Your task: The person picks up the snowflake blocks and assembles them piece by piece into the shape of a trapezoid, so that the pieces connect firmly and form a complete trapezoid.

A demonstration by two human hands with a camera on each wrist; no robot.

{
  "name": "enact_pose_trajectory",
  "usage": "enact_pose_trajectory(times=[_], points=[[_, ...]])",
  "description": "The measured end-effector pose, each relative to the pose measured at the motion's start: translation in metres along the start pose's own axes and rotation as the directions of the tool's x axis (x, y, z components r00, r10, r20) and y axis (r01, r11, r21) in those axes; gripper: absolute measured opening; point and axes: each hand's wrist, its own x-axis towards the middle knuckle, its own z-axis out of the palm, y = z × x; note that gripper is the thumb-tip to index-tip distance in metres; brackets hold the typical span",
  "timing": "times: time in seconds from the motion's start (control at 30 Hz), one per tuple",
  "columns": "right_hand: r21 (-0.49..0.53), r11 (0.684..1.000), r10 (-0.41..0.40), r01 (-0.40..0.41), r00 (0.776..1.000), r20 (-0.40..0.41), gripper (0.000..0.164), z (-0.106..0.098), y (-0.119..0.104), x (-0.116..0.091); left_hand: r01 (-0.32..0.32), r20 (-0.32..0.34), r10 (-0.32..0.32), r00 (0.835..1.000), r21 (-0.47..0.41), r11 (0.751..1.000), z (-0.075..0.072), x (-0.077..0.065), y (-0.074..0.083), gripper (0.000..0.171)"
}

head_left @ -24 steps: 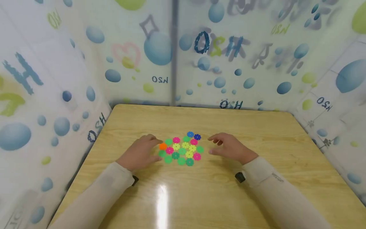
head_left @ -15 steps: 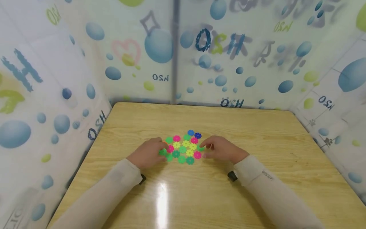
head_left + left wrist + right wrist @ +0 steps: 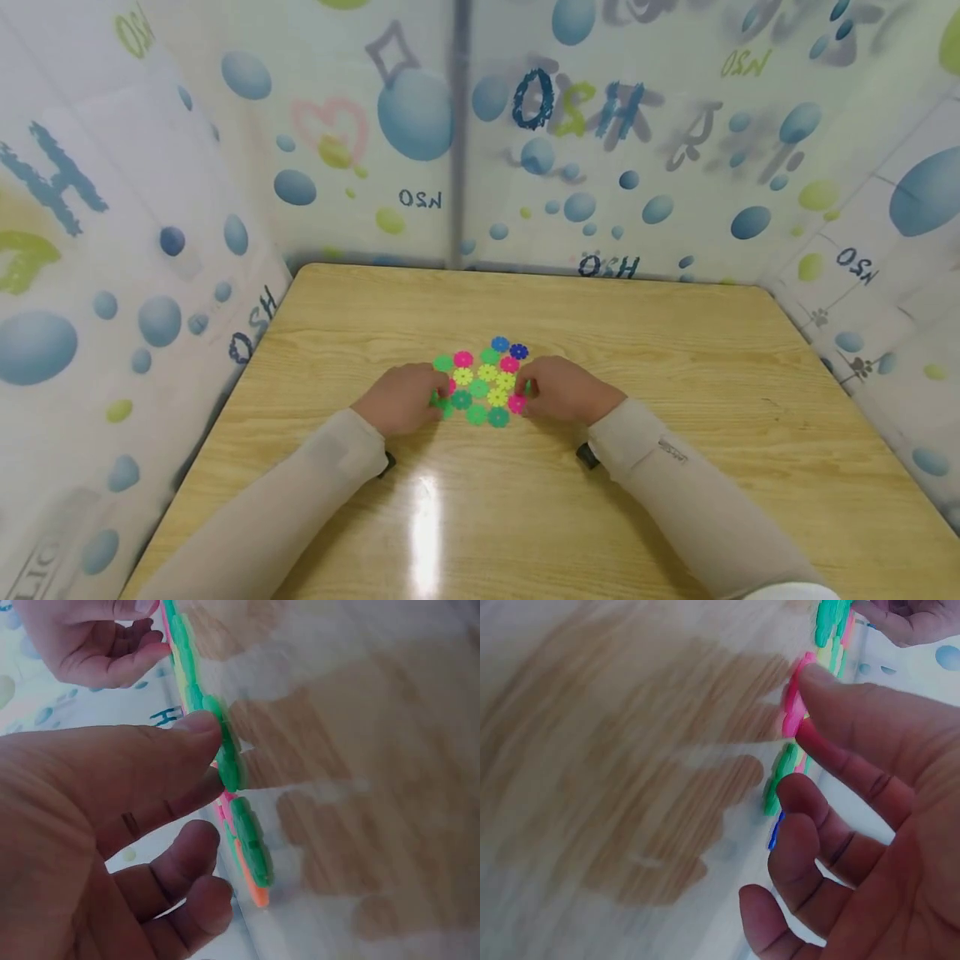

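Observation:
Flat flower-shaped plastic discs (image 3: 478, 389) in green, pink, yellow and blue lie grouped at the middle of the table. At the group's left side, my left hand (image 3: 405, 398) pinches a green disc (image 3: 228, 754) between thumb and forefinger; its other fingers curl loosely. Across from it, my right hand (image 3: 566, 390) has thumb and forefinger on a pink disc (image 3: 793, 712) at the right edge. Below that hand's fingers in the right wrist view is another green disc (image 3: 781, 780). An orange disc (image 3: 259, 892) shows in the left wrist view but is hidden in the head view.
The wooden table (image 3: 637, 517) carries a bright light reflection near its front. Walls printed with bubbles and letters (image 3: 577, 104) stand behind it and at both sides. A small black device (image 3: 588, 455) sits under the right wrist, with another on the left.
Both hands have moved inward onto opposite sides of the disc group, and their fingers have closed in. The left hand now covers the orange disc. The discs show no clear shift.

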Motion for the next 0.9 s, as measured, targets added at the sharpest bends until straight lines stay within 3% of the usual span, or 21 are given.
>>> enact_pose_trajectory(times=[0.17,0.4,0.5,0.6,0.67,0.77,0.8,0.9], points=[[-0.032,0.999,0.027,-0.027,1.000,0.008,0.012,0.000,-0.004,0.004,0.020,0.019,-0.020,1.000,-0.009,1.000,-0.003,0.002,0.005,0.021],[0.013,0.994,0.109,-0.109,0.994,-0.005,0.021,0.002,-0.006,0.006,0.034,0.011,-0.033,0.999,-0.060,0.998,-0.002,0.001,0.010,0.021],[0.090,0.989,0.117,-0.115,0.993,-0.016,0.022,0.002,-0.009,0.001,0.031,0.011,-0.030,0.999,-0.125,0.992,-0.001,-0.001,0.013,0.018],[0.269,0.953,0.153,-0.141,0.988,-0.022,0.017,0.004,-0.012,-0.005,0.016,0.002,-0.017,1.000,-0.264,0.964,0.000,-0.004,0.012,0.014],[0.420,0.895,0.184,-0.153,0.982,-0.035,0.018,0.007,-0.015,-0.007,0.010,-0.018,-0.018,1.000,-0.388,0.921,0.002,-0.006,0.010,0.012],[0.630,0.762,0.232,-0.152,0.972,-0.046,0.025,0.017,-0.018,-0.008,0.025,-0.026,-0.052,0.998,-0.605,0.796,0.011,-0.007,0.010,0.009],[0.682,0.716,0.242,-0.146,0.969,-0.046,0.026,0.020,-0.018,-0.008,0.031,-0.025,-0.063,0.998,-0.668,0.743,0.015,-0.006,0.011,0.008],[0.806,0.574,0.266,-0.141,0.964,-0.021,0.030,0.030,-0.018,-0.008,0.047,-0.001,-0.087,0.996,-0.833,0.551,0.027,-0.002,0.016,0.007]])
